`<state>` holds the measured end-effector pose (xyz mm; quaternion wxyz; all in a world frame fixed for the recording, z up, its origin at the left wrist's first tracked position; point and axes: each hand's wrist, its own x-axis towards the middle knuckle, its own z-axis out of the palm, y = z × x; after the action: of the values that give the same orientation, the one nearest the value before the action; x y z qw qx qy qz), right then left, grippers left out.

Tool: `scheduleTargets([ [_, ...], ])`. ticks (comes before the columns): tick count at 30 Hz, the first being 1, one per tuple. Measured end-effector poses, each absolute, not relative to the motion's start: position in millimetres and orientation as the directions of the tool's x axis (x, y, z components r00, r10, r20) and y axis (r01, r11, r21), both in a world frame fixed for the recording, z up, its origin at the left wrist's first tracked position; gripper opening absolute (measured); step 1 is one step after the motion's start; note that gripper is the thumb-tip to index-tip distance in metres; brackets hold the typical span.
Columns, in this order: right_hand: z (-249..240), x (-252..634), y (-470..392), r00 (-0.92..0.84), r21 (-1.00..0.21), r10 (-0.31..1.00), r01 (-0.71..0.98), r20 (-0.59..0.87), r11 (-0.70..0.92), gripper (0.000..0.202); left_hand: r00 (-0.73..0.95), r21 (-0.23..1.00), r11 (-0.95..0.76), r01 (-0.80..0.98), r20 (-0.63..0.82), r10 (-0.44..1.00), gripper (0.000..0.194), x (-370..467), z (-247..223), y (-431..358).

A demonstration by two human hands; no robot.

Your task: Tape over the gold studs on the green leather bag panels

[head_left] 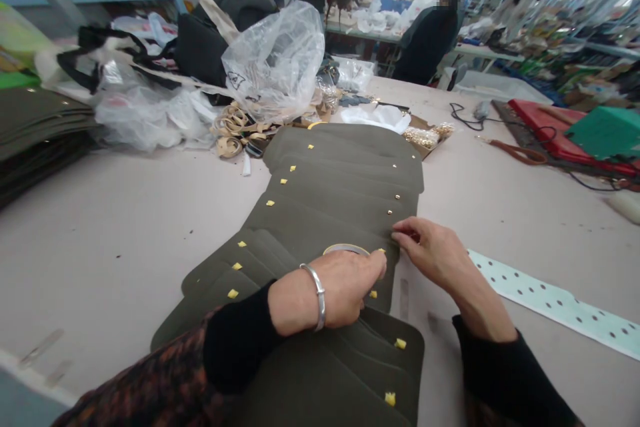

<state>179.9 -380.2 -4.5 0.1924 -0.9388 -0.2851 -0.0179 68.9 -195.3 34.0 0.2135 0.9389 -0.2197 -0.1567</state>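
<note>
A stack of dark olive panels (330, 193) lies overlapped down the middle of the table. Small yellow tape pieces (270, 203) run along the left side and the lower right edge, and small metal studs (397, 197) show higher up on the right. My left hand (335, 287), with a silver bangle at its wrist, is closed round a roll of tape (347, 249) over the panels; its fingertips meet by a yellow piece near the right edge. Just beyond that edge, my right hand (435, 250) has thumb and forefinger pinched together. Whatever they hold is too small to make out.
A mint strip with dark dots (555, 293) lies at the right. Behind the panels are clear plastic bags (277, 60), beige strap coils (235, 127) and a box of gold hardware (425, 137). More dark panels (40, 133) are stacked at left. Other people (425, 40) are farther back.
</note>
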Motion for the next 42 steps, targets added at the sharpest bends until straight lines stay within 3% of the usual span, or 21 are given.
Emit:
scheduleTargets([
  [3,-4.4,178.5,-381.9,0.851,-0.399,0.49,0.523,0.191,-0.753,0.019,0.861,0.476,-0.815,-0.332,-0.2,-0.468,0.038,71.3,35.0,-192.7],
  [6,-5.3,169.5,-374.8,0.754,-0.411,0.629,0.643,0.191,-0.646,0.02,0.847,0.503,-0.802,-0.323,-0.224,-0.482,0.036,72.3,38.9,-191.1],
  [9,-6.7,161.5,-363.2,0.636,-0.324,0.752,0.758,0.174,-0.566,0.029,0.825,0.518,-0.803,-0.294,-0.286,-0.487,0.041,72.4,40.9,-190.9],
  [12,-5.9,160.0,-356.0,0.59,-0.278,0.797,0.793,0.128,-0.542,0.038,0.822,0.505,-0.81,-0.299,-0.294,-0.487,0.04,72.1,38.5,-191.9],
  [16,1.1,160.4,-359.3,0.542,-0.314,0.839,0.806,0.049,-0.502,0.038,0.811,0.479,-0.811,-0.335,-0.292,-0.507,0.038,72.8,37.3,-193.2],
  [20,5.3,158.7,-371.3,0.51,-0.397,0.86,0.793,0.016,-0.462,0.029,0.842,0.523,-0.798,-0.299,-0.249,-0.478,0.034,76.2,43.5,-193.3],
  [23,2.4,158.3,-380.7,0.634,-0.514,0.768,0.689,0.086,-0.511,0.022,0.915,0.623,-0.746,-0.237,-0.116,-0.387,0.011,79.4,47.0,-192.8],
  [27,0.9,154.0,-389.3,0.832,-0.791,0.53,0.431,0.163,-0.435,0.021,0.955,0.67,-0.697,-0.256,0.064,-0.29,0.02,82.9,44.7,-193.1],
  [30,4.8,146.2,-390.9,0.829,-0.879,0.534,0.37,0.167,-0.301,0.021,0.941,0.641,-0.698,-0.32,0.129,-0.313,0.031,84.6,39.5,-195.4],
  [33,8.9,139.1,-389.6,0.798,-0.865,0.557,0.429,0.229,-0.259,0.019,0.934,0.596,-0.722,-0.352,0.175,-0.31,0.047,85.8,33.4,-198.0],
  [42,4.6,136.8,-383.2,0.627,-0.582,0.581,0.757,0.519,-0.297,0.013,0.885,0.427,-0.781,-0.456,0.313,-0.346,0.04,87.4,15.8,-201.3],
])
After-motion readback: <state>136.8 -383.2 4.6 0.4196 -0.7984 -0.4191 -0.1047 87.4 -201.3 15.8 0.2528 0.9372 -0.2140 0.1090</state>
